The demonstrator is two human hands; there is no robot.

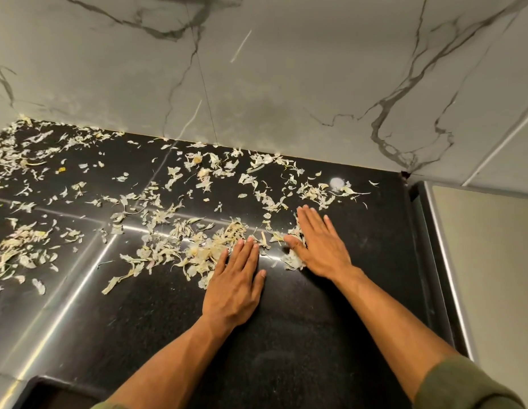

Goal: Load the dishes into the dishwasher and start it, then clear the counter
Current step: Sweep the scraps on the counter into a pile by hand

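Counter: black polished stone (330, 335), running from the near edge back to the wall; this is the part of the task in hand, and it is far from cleared.
Peelings: pale, papery scraps (174, 243), garlic or onion skin by the look of them, strewn over most of the counter's left and middle, thickest just ahead of the two hands and thinning out toward the far left corner.
Left hand: (236, 287) laid flat on the stone, fingers straight and together, holding nothing; its fingertips touch the near edge of the densest heap.
Right hand: (318, 246) also flat with fingers extended, nothing gripped; its thumb side lies against a small clump of scraps.
Step in hand: judging by the flat palms on either side of the heap, gathering the peelings into one pile.
Done so far: the stone nearest the person and to the right is largely bare of scraps.
Left to do: nearly all the peelings are uncollected, and they need carrying off.
Dishwasher and dishes: not in view, so that half of the task cannot be judged.
Surroundings: grey-veined marble wall (286, 84) behind; a pale panel (490, 261) to the right.
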